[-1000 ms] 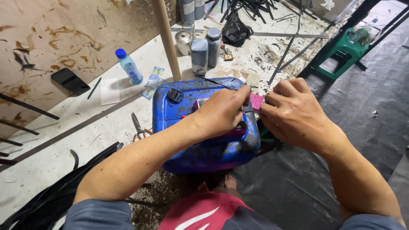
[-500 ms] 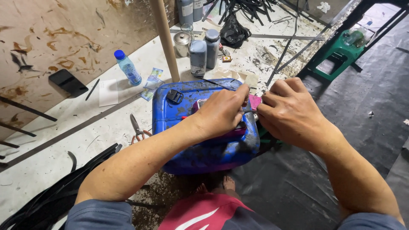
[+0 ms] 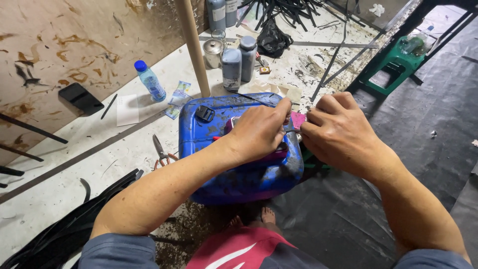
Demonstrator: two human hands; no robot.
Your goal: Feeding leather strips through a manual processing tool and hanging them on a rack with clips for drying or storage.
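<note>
A dirty blue plastic jerrycan [image 3: 234, 174] lies on its side on the floor in front of me, with a black cap [image 3: 204, 113] on top. My left hand [image 3: 259, 130] rests on it, fingers pinched on a thin black strip [image 3: 251, 98] over a purple object [image 3: 271, 154]. My right hand [image 3: 338, 134] is closed just to the right, fingertips meeting the left hand's near a small pink piece [image 3: 298, 119]. What the right hand grips is hidden by its fingers.
Scissors [image 3: 160, 152] lie left of the can. A water bottle [image 3: 150, 80], a phone [image 3: 81, 98], paper [image 3: 127, 110] and grey bottles [image 3: 231, 68] sit beyond, beside a wooden pole [image 3: 193, 47]. Black sheeting [image 3: 423, 134] covers the right; a green stool [image 3: 393, 62] stands far right.
Both hands stay on the jerrycan with only slight finger shifts. The view has tilted a little.
</note>
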